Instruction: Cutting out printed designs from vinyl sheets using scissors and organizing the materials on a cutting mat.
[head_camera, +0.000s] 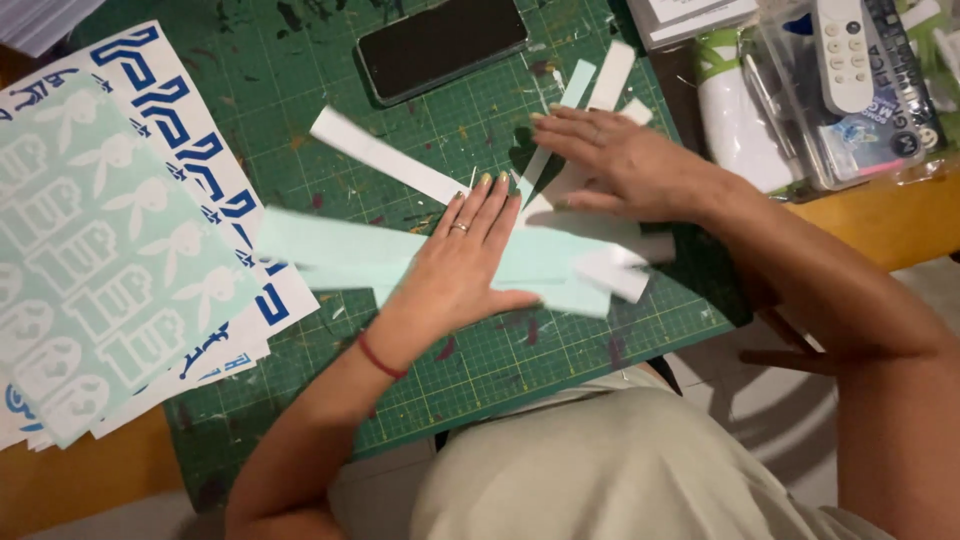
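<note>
The left hand (462, 262) lies flat, palm down, with its fingers (488, 200) stretched out and released, pressing on a long pale mint strip (330, 250) that runs crosswise over the green cutting mat (300, 100); the right hand (622, 165) is likewise open and flat, its fingers spread forward over a loose heap of white strips (610, 80) and mint offcuts just beyond the left fingertips; neither hand clenches or pinches anything, both simply bear down; the mint strip is blurred, so whether it is sliding or lying quiet cannot be told; a separate white strip (385, 155) lies aslant on the mat near the left fingertips, apart from the heap; to do this smoothing well, I judge, the palms should keep broad, even pressure so the thin strips lie flat without creasing, and the strips should be squared against the mat's grid lines rather than by eye; the overlapping ends under the right hand look apt to buckle or stick askew if pushed too fast; at the left of the tabletop (880, 225) lie sticker sheets (110, 250) of mint and blue-on-white shapes, touching the strip's far end, so that end wants watching; a dark phone (440, 45) rests at the mat's far edge, and a white remote (840, 50) lies on clear packets to the right, well apart.
</note>
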